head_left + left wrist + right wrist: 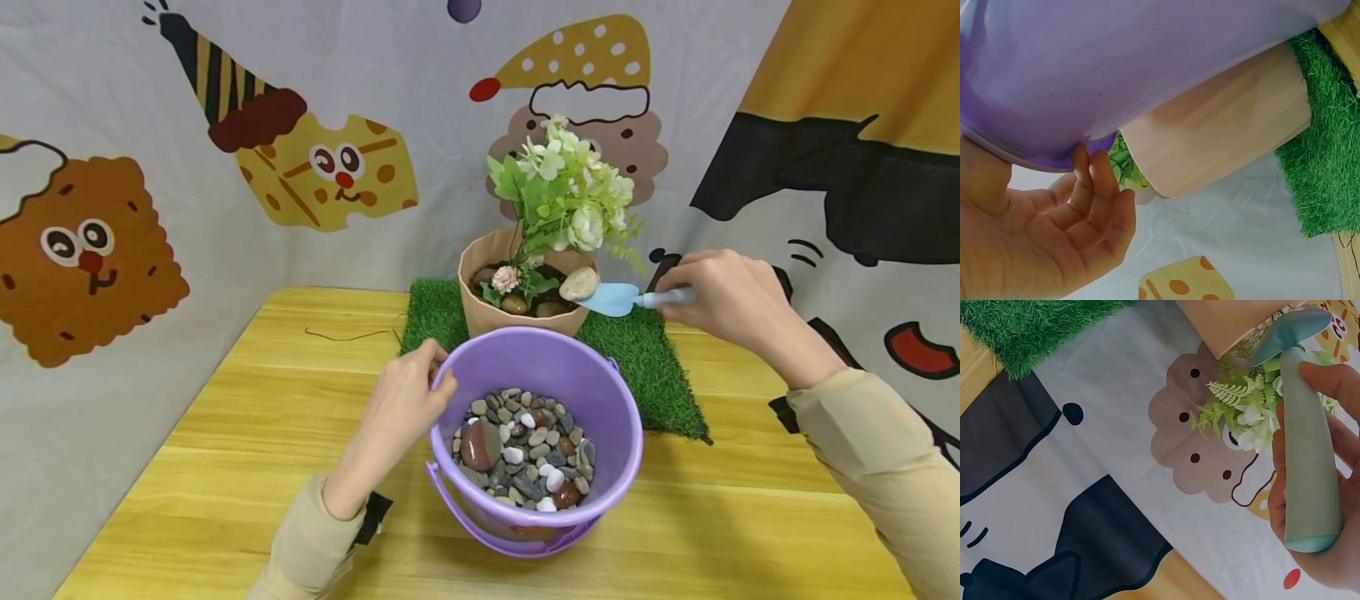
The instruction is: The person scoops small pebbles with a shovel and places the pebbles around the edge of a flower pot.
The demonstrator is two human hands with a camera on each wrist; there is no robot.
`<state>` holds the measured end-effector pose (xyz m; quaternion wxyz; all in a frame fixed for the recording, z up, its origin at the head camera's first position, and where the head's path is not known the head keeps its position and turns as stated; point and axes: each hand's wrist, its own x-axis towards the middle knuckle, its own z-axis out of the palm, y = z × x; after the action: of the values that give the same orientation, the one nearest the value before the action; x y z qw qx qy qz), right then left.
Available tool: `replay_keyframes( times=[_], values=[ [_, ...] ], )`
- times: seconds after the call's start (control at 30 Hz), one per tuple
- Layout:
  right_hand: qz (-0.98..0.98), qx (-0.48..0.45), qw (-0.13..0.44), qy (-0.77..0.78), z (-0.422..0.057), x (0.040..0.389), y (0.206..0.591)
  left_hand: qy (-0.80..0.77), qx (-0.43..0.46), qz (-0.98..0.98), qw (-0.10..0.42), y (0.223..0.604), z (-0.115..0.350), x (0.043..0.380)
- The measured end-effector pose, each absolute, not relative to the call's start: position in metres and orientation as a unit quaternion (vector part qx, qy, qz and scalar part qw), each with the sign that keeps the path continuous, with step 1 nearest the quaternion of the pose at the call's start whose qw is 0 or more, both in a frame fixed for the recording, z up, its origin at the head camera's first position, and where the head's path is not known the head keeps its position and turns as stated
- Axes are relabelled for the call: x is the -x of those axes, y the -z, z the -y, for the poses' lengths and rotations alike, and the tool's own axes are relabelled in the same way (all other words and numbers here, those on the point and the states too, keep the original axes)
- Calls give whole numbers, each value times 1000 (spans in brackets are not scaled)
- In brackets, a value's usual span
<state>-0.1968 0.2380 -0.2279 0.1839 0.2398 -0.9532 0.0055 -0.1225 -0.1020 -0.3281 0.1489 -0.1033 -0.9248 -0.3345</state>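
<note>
My right hand (723,296) grips the handle of a light blue toy shovel (615,298), also seen in the right wrist view. A pale stone (580,284) lies at the tip of the blade, over the right rim of a peach flower pot (491,319). In the pot stand white flowers (577,192) with green leaves, a small pink flower and several stones on dark soil. My left hand (405,396) pinches the left rim of a purple bucket (630,433), thumb inside. Many small pebbles (525,458) and a large reddish stone (480,445) lie in the bucket.
The pot stands on a green artificial grass mat (645,358) on a wooden table (262,450), just behind the bucket. The bucket's handle (510,542) hangs down at the front. A cloth with cartoon pictures (360,50) hangs behind the table. A thin dark wire (348,336) lies left of the mat.
</note>
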Motion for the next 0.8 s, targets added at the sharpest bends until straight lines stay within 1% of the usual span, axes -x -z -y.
replay_keyframes(
  times=[0.4, 0.63, 0.8],
  values=[
    [963, -222, 151, 5, -229, 205, 219, 337, 107, 923, 152, 329, 102, 123],
    [973, -204, 103, 32, -219, 212, 208, 339, 108, 922, 154, 329, 102, 123],
    [975, -201, 83, 51, -212, 214, 202, 340, 107, 922, 151, 329, 103, 122]
  ],
)
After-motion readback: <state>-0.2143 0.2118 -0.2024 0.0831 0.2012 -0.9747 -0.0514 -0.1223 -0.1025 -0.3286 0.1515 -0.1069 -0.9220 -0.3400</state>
